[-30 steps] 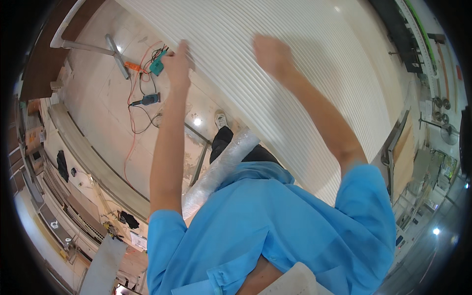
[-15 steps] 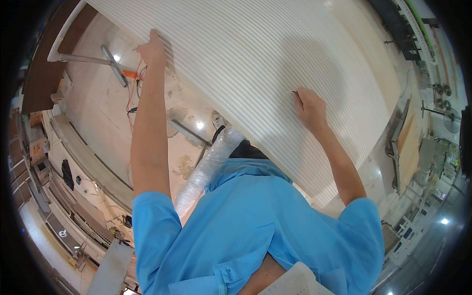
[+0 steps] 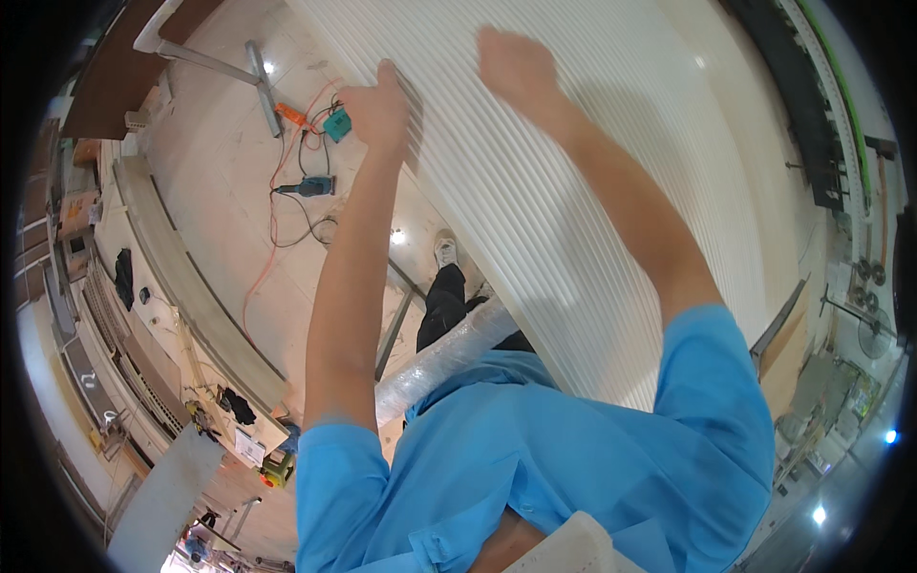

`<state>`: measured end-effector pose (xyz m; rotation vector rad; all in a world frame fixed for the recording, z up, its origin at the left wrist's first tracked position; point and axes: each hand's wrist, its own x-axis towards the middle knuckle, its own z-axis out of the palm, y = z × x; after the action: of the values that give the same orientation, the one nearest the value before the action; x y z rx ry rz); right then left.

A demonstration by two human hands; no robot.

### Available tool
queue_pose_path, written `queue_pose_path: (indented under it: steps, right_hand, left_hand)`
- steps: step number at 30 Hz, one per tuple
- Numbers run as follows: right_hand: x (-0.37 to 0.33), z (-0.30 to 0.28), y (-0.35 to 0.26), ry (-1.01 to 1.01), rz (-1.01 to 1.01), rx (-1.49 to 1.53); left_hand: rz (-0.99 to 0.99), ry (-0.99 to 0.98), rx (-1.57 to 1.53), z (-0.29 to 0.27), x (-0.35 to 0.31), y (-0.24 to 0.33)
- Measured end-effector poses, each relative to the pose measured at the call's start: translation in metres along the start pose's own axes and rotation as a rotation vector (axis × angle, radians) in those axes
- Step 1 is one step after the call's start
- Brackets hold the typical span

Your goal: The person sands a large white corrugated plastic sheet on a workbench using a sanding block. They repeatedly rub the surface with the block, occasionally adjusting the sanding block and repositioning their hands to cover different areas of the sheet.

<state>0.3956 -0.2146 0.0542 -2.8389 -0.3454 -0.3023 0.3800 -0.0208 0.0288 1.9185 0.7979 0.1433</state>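
A large white ribbed panel (image 3: pixel 611 172) fills the upper middle and right of the view. My left hand (image 3: pixel 380 107) grips its left edge, fingers curled around the rim. My right hand (image 3: pixel 514 67) lies flat on the panel's ribbed face, fingers apart, blurred by motion. Both arms reach up from blue short sleeves (image 3: pixel 535 458). A roll wrapped in clear film (image 3: pixel 439 358) lies just under the panel's lower edge, beside my black trouser leg and white shoe (image 3: pixel 445 250).
On the pale floor to the left lie a blue-green power drill (image 3: pixel 308 187), a teal box (image 3: pixel 336 124) and an orange cable (image 3: pixel 272 229). A metal T-shaped frame (image 3: pixel 258 72) stands above them. A long grey beam (image 3: pixel 191 286) runs along the left, with shelving beyond.
My left hand has slid right along the panel's edge. My right hand has lifted from the panel's middle right to its upper part, close to my left hand.
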Motion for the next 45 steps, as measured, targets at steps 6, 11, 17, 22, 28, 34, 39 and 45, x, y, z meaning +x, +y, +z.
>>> queue_pose_path:
  steps: [6, 11, 17, 22, 28, 34, 39, 45]
  right_hand:
    - [0.040, 0.006, -0.014, -0.007, 0.036, 0.049]
    - [-0.204, -0.057, 0.030, 0.053, -0.018, -0.007]
    - [-0.439, -0.132, 0.052, -0.063, 0.118, -0.200]
    - [-0.300, -0.063, 0.046, 0.089, 0.018, -0.091]
    - [-0.016, -0.013, -0.009, -0.039, 0.032, 0.001]
    - [-0.170, -0.043, 0.023, -0.046, 0.090, -0.034]
    - [-0.379, -0.122, 0.039, 0.034, 0.159, -0.044]
    - [-0.397, -0.132, 0.049, -0.020, 0.374, 0.055]
  left_hand:
    - [0.064, 0.002, 0.052, -0.004, 0.002, -0.003]
    - [0.044, -0.065, 0.006, -0.001, 0.013, -0.013]
    - [0.044, -0.047, -0.048, 0.002, 0.012, -0.009]
    - [-0.007, -0.076, -0.016, -0.003, 0.003, 0.002]
    - [0.036, -0.059, 0.013, -0.005, 0.006, 0.003]
    - [0.037, -0.024, 0.112, -0.002, 0.014, 0.001]
    - [0.017, -0.013, 0.115, 0.002, 0.014, 0.004]
    - [0.011, -0.027, 0.063, 0.004, 0.024, -0.003]
